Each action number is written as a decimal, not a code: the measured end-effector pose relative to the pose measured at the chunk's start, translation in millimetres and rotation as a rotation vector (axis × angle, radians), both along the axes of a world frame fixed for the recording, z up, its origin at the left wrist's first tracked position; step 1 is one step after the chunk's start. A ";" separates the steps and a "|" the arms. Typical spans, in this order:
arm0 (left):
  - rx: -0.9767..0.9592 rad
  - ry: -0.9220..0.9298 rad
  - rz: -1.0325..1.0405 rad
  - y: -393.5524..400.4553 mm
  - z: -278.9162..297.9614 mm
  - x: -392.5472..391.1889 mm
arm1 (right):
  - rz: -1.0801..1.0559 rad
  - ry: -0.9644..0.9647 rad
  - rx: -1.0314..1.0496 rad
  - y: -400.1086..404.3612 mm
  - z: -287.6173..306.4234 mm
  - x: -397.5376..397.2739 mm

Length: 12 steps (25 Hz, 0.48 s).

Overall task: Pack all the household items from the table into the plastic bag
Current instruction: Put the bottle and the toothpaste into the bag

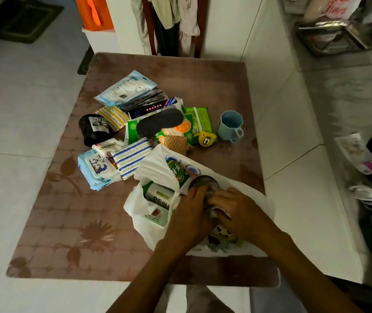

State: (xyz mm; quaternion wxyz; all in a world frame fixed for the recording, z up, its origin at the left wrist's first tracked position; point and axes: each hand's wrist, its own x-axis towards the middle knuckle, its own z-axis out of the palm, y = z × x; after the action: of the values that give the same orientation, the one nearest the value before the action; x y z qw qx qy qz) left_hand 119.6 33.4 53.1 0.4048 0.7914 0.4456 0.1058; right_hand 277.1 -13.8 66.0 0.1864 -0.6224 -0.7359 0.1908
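Head view: looking down on a brown patterned table point(72, 233), with both hands working at the white plastic bag point(155, 170) lying at the near right edge. Left hand point(189, 213) and right hand point(239, 208) curling together round a dark, round, shiny item point(203, 180), apparently a jar or tin, and seemingly easing it into the bag's mouth; exactly what it is, not clear. Already showing inside the bag: a green-and-white box point(157, 204).

Judging the step: steadying the bag's rim with one hand while sliding the round item in beside the box, keeping it low and flat so as not to tear the thin film or push the box out through the open side.

Still waiting on the table, just beyond the bag: a blue-striped cloth point(130, 160) touching the bag's edge, a wet-wipes pack point(97, 170), a black roll point(92, 129), a dark insole point(160, 123) lying on green packets point(198, 120), a yellow tape measure point(206, 138), a pale blue cup point(230, 126) standing upright a little apart, and a blue-and-white pouch point(126, 89) farthest off.

Possibly getting in the way: the striped cloth and a woven brown pad point(176, 144) crowding the bag's opening, and the bag hanging close to the table's edge.
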 end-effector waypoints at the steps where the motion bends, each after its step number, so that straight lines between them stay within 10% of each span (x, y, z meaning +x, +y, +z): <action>1: 0.041 -0.050 0.071 2.5 -8.9 2.2 | -0.034 0.038 0.015 1.4 4.2 1.2; 6: 0.238 -0.075 0.094 11.0 -18.6 3.2 | -0.355 -0.404 -0.264 27.1 3.4 27.1; 12: 0.296 -0.043 0.027 16.7 -39.9 10.9 | -0.568 -0.206 -0.191 38.5 14.8 57.8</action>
State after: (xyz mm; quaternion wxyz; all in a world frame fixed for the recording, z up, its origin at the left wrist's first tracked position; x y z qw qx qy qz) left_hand 130.6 50.1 13.2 0.2917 0.8339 0.4272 0.1925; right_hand 334.9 24.8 80.8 0.0975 -0.8337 -0.5264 0.1352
